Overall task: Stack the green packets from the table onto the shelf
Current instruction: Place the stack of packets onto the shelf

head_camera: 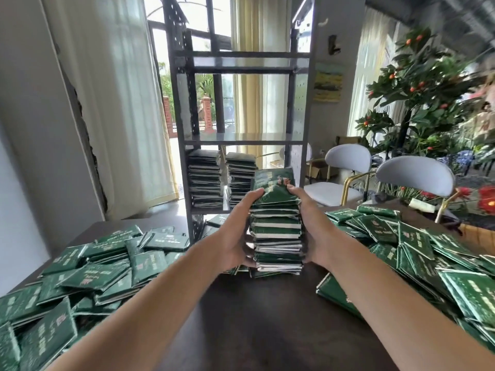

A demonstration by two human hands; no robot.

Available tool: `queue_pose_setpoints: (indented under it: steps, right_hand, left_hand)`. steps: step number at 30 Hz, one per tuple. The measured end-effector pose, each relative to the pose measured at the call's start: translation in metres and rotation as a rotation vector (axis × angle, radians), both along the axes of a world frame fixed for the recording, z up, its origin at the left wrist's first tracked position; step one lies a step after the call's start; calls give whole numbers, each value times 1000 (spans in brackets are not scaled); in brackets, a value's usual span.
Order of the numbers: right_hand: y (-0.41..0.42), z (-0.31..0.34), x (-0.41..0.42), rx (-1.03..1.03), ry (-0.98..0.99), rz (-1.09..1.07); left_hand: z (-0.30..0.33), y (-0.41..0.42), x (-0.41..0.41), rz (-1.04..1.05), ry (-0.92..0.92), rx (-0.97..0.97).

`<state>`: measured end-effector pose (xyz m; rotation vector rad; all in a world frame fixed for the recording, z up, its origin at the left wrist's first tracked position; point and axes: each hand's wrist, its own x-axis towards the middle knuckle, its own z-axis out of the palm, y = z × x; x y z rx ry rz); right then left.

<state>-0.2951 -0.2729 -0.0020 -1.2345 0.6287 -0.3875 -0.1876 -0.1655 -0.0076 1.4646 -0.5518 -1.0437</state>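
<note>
The left hand (235, 231) and right hand (312, 228) clamp a tall stack (276, 223) of green packets between them, fingers curled round its sides and each thumb hooked over the top packet. The stack stands upright at the middle of the table; whether its base touches the top I cannot tell. The packets in it are too many and too thin-edged to count. The table (254, 317) is dark brown, bare in front of the stack. Loose green packets lie in 2 heaps on it: a left heap (88, 277) and a right heap (417, 253), both overlapping and untidy, well beyond counting. Just behind the stack stands a dark metal shelf (241, 141) with perforated side panels. 3 boards show; the upper 2 hold nothing, and the lowest holds 2 stacks of packets side by side, a left one (205, 178) and a right one (239, 178). Behind the shelf is a tall window (209, 103) with pale curtains (120, 103). To the right stand 2 white chairs (412, 178) with gold legs, and beyond them a leafy plant (417, 84) bearing small orange fruit. Red flowers (486, 196) sit at the far right edge.
</note>
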Motion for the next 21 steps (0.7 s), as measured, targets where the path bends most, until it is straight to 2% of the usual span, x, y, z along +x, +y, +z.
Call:
queue_pose_setpoints:
  steps: [4, 9, 21]
  right_hand:
    - [-30, 17, 11, 9, -52, -9]
    - [-60, 30, 26, 26, -25, 0]
    - [-93, 20, 56, 95, -99, -26]
  left_hand:
    - [19, -30, 12, -12, -4, -2]
    - [31, -58, 20, 19, 2, 3]
    - [34, -94, 33, 117, 34, 57]
